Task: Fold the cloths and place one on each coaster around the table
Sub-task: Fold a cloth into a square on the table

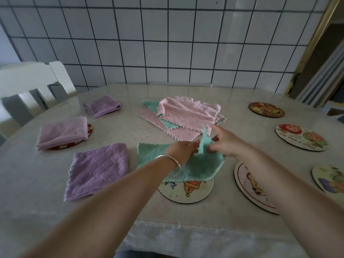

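Green microfibre cloth (195,164) lies half-folded over the nearest coaster (186,190) on the table (130,211); your left hand (183,148) and right hand (226,144) each pinch its raised corner in their fingers (mid-fold, I judge). Next, lay that corner flat and square the edges.

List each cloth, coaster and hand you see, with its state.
green cloth: part folded, on a coaster
left hand: pinching it
right hand: pinching it
three purple cloths: folded
pink and green pile: unfolded
four right coasters: bare
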